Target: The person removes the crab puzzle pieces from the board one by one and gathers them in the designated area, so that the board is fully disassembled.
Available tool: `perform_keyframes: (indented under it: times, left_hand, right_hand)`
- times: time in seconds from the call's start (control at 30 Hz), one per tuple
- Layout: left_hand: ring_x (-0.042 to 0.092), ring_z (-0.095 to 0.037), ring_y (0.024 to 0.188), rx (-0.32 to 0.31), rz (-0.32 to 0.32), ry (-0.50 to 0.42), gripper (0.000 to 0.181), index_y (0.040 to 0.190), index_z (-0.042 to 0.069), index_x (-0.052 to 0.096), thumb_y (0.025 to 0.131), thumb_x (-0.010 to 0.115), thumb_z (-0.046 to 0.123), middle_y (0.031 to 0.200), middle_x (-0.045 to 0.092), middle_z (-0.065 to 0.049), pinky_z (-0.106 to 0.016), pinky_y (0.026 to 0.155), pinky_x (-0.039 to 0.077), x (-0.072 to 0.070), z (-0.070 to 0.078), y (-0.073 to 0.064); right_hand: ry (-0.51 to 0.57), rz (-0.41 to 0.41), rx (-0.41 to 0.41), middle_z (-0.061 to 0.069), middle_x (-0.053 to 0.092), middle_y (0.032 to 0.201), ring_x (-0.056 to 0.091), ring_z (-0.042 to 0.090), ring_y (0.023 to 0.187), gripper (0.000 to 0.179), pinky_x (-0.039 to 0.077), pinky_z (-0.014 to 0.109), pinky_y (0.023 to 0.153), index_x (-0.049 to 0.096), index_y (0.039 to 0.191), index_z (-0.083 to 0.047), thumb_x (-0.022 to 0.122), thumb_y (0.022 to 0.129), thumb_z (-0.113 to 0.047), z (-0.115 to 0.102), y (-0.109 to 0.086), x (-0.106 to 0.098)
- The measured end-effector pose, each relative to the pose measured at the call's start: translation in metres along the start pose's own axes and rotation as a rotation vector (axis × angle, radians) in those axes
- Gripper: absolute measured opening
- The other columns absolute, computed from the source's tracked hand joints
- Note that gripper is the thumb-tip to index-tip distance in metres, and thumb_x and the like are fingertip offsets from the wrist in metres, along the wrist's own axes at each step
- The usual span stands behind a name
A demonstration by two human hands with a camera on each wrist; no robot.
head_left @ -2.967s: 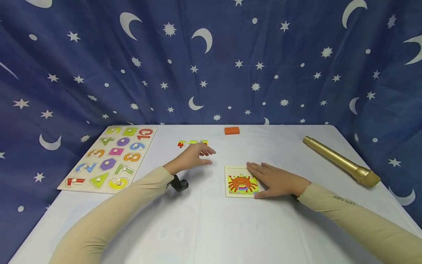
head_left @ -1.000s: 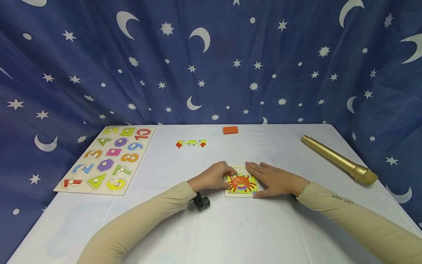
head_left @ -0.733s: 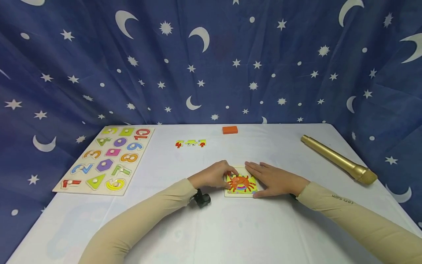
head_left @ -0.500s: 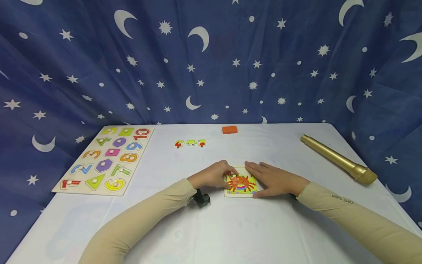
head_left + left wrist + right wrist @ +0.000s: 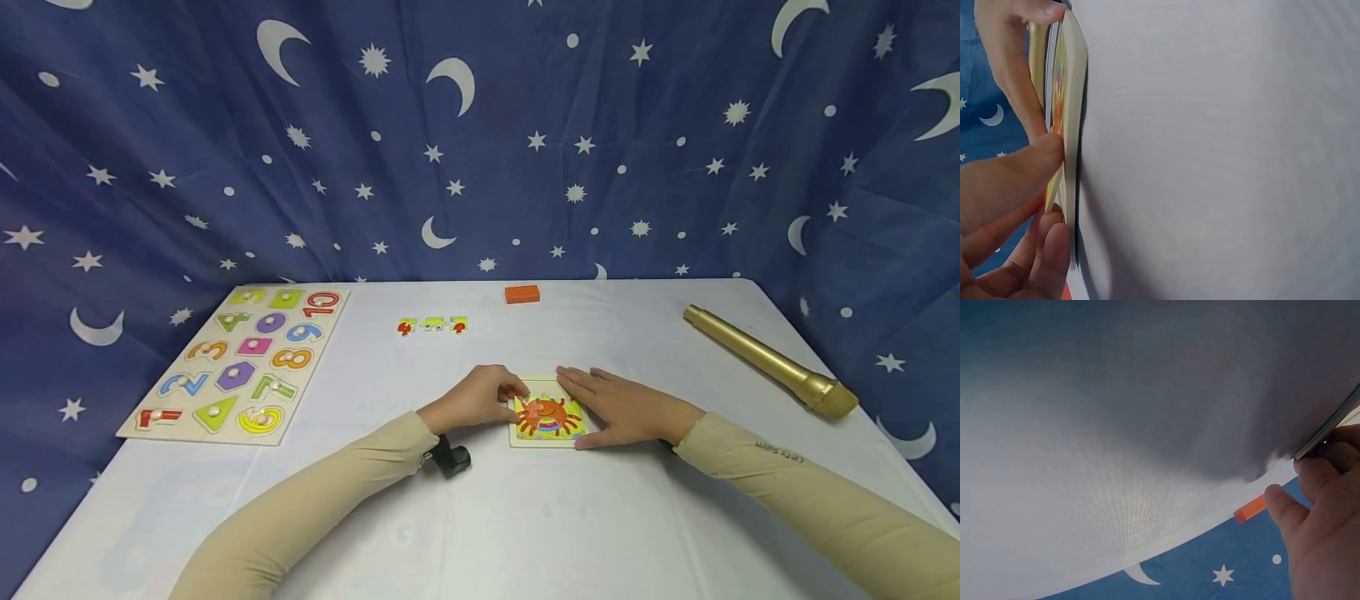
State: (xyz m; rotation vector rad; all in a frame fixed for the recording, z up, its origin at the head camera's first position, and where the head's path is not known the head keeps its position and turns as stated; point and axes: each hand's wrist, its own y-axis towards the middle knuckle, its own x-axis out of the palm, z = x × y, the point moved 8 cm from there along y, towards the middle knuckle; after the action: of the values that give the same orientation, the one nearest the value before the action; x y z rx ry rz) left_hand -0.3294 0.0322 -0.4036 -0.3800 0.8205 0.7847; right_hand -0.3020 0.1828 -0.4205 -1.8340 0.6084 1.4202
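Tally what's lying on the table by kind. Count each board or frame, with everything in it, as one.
Number board: 1
Framed crab puzzle: 1
Puzzle pieces outside the frame: 3
Orange block: 1
Gold microphone: 1
Total: 7

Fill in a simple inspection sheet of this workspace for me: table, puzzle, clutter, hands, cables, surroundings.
Surface: white table, faint markings showing.
Job's things: crab puzzle in a pale frame; loose pieces in a row farther back.
Clutter: number board at left, orange block at back, gold microphone at right.
Left hand: pinches a puzzle piece tilted up from the frame.
Right hand: lies over the frame's right side, fingers extended.
Cables: nothing seen; a black device sits at the left wrist.
Surroundings: blue curtain with white moons and stars.
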Motion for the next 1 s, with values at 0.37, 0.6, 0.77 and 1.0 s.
perform_keyframes:
  times: [0.37,0.6,0.77,1.0]
  left_hand:
    - [0.057,-0.01,0.084,0.024,0.014,0.004,0.028,0.101,0.007,0.072,0.074,0.079,0.009,0.096,0.07,-0.002,-0.019,0.074,0.047,-0.0035,0.0051,-0.0025]
    - [0.054,-0.01,0.079,0.039,0.019,0.041,0.026,0.099,0.007,0.072,0.074,0.079,0.01,0.09,0.068,-0.001,-0.02,0.071,0.045,-0.0036,0.0081,-0.0027]
    - [0.055,-0.01,0.079,0.042,0.016,0.031,0.026,0.098,0.007,0.07,0.073,0.079,0.008,0.09,0.067,-0.002,-0.018,0.071,0.045,-0.003,0.0082,-0.0018]
    - [0.053,-0.01,0.078,0.01,-0.022,0.029,0.025,0.096,0.006,0.069,0.074,0.079,0.007,0.088,0.065,-0.002,-0.018,0.07,0.045,-0.0014,0.0063,0.0013]
  right_hand:
    - [0.005,-0.006,0.006,0.005,0.013,0.159,0.024,0.027,0.143,0.103,0.022,0.05,0.115,0.016,0.151,-0.012,0.047,0.077,-0.076,-0.0012,0.0001,-0.0013]
    - [0.008,-0.004,-0.005,0.006,0.013,0.159,0.024,0.027,0.143,0.102,0.021,0.05,0.115,0.016,0.151,-0.011,0.048,0.078,-0.075,-0.0013,0.0,-0.0014]
    - [0.007,-0.003,-0.012,0.006,0.013,0.159,0.024,0.027,0.143,0.102,0.021,0.05,0.115,0.016,0.151,-0.01,0.048,0.079,-0.074,-0.0014,-0.0004,-0.0016]
    - [0.007,0.002,-0.015,0.006,0.013,0.159,0.024,0.026,0.143,0.102,0.021,0.049,0.115,0.016,0.151,-0.01,0.048,0.078,-0.074,-0.0018,-0.0001,-0.0021]
